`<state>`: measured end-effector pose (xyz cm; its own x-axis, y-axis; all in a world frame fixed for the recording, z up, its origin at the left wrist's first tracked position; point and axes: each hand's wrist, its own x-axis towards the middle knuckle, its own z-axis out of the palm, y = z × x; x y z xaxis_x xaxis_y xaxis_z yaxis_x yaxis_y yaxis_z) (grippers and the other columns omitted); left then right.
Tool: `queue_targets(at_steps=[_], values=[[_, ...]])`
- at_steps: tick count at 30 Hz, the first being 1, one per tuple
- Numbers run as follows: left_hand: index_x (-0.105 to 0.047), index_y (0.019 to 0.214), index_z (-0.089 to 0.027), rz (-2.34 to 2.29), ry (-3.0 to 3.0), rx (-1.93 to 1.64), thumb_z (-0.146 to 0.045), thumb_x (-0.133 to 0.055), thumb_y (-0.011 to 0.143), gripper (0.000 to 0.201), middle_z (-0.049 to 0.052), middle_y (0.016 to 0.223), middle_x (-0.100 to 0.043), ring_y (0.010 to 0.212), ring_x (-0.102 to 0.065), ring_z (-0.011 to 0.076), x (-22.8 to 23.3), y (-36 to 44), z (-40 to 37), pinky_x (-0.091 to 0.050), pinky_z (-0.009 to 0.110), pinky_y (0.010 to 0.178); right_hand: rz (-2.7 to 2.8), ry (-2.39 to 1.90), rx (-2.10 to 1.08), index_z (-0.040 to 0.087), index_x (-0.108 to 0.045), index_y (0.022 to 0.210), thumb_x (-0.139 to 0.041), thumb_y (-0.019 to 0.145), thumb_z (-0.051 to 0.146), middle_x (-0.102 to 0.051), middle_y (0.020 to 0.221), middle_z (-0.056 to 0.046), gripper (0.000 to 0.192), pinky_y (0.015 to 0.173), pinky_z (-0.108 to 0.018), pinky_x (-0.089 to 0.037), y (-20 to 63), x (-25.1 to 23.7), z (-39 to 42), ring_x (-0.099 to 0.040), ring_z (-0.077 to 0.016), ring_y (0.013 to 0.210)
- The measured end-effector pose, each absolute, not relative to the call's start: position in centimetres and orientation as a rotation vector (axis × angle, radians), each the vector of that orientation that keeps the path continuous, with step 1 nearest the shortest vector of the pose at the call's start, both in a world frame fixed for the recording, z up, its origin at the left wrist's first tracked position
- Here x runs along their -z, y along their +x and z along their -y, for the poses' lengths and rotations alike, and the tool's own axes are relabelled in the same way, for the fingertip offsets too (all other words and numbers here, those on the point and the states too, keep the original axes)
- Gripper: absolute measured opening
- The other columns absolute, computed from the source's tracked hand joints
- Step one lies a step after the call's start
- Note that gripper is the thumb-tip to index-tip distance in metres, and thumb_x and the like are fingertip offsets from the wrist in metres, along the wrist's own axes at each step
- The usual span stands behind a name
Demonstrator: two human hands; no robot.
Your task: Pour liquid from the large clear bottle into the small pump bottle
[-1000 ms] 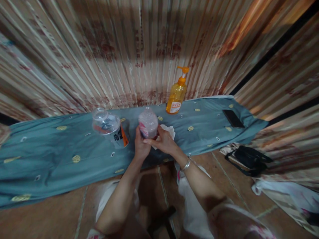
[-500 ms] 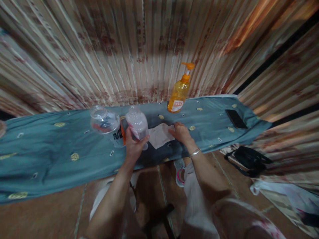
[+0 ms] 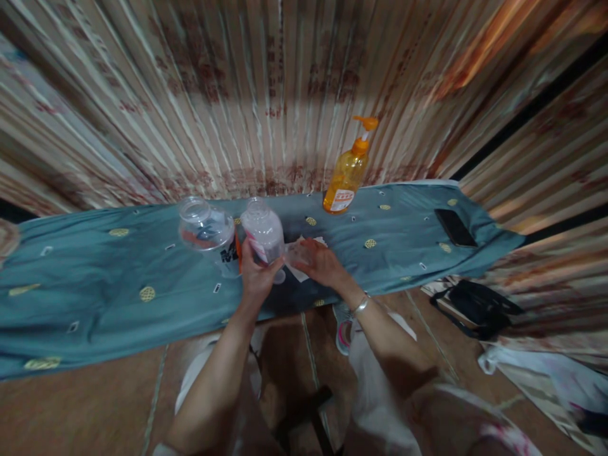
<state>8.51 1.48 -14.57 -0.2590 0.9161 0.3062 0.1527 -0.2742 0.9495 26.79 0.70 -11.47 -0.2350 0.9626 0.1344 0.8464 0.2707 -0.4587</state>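
My left hand (image 3: 256,278) grips a small clear jar (image 3: 264,232) with a pink label and holds it tilted above the teal cloth-covered table (image 3: 95,291). My right hand (image 3: 320,263) lies over a white cloth (image 3: 297,271) just right of the jar, with its fingertips close to the jar's side. The blur hides whether the fingers pinch the cloth. A silver bangle (image 3: 361,305) is on my right wrist.
A larger clear jar (image 3: 204,223) and a can with black and orange print (image 3: 231,256) stand left of my hands. An orange pump bottle (image 3: 349,171) stands at the back, a black phone (image 3: 455,227) at the right. A black bag (image 3: 477,307) lies on the floor.
My right hand left the jar, pressed flat on the white cloth, then slid left towards the jar. My left hand moved the jar slightly left and kept hold of it.
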Motion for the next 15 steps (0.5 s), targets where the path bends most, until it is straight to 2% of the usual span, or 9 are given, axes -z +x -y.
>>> queue_targets(at_steps=[3,5,9,12,15], values=[[-0.051,0.127,-0.02,-1.354,1.298,-1.589,-0.037,-0.089,0.055,0.083,0.009,0.121,-0.063,0.116,-0.061,0.0276,14.3,8.5,-1.4,-0.05,0.042,0.099,2.227,-1.732,-0.311,0.008,-0.049,0.14,-0.079,0.077,0.048,-0.048,0.148,-0.027,0.081,0.11,-0.054,-0.041,25.6,11.7,0.1,-0.045,-0.0382,0.138],[-0.052,0.125,-0.02,-1.344,1.28,-1.578,-0.036,-0.089,0.055,0.081,0.009,0.12,-0.063,0.116,-0.061,0.0281,14.1,8.5,-1.4,-0.05,0.042,0.099,2.3,-1.771,-0.299,0.007,-0.046,0.143,-0.079,0.077,0.044,-0.046,0.15,-0.026,0.082,0.11,-0.057,-0.04,25.1,11.7,0.4,-0.04,-0.04,0.141],[-0.053,0.123,-0.02,-1.343,1.277,-1.577,-0.037,-0.09,0.053,0.081,0.008,0.118,-0.063,0.116,-0.06,0.0276,13.7,8.9,-1.3,-0.049,0.042,0.1,2.397,-1.736,-0.266,0.006,-0.056,0.133,-0.066,0.085,0.024,-0.054,0.143,-0.023,0.053,0.109,-0.05,-0.043,24.8,11.6,0.4,-0.046,-0.0362,0.136],[-0.053,0.122,-0.02,-1.363,1.274,-1.571,-0.036,-0.089,0.052,0.081,0.008,0.117,-0.063,0.112,-0.061,0.0268,13.5,9.2,-1.2,-0.048,0.043,0.101,2.339,-1.788,-0.297,0.009,-0.066,0.115,-0.053,0.091,0.017,-0.066,0.125,-0.021,0.028,0.102,-0.04,-0.049,25.7,11.2,-0.4,-0.059,-0.0296,0.122],[-0.052,0.122,-0.019,-1.373,1.265,-1.576,-0.035,-0.088,0.052,0.081,0.008,0.116,-0.064,0.11,-0.062,0.0265,13.3,9.5,-1.1,-0.047,0.044,0.101,2.171,-1.995,-0.31,0.011,-0.068,0.105,-0.046,0.095,0.016,-0.073,0.105,-0.019,0.025,0.094,-0.039,-0.053,28.1,10.9,-1.5,-0.069,-0.0281,0.104]])
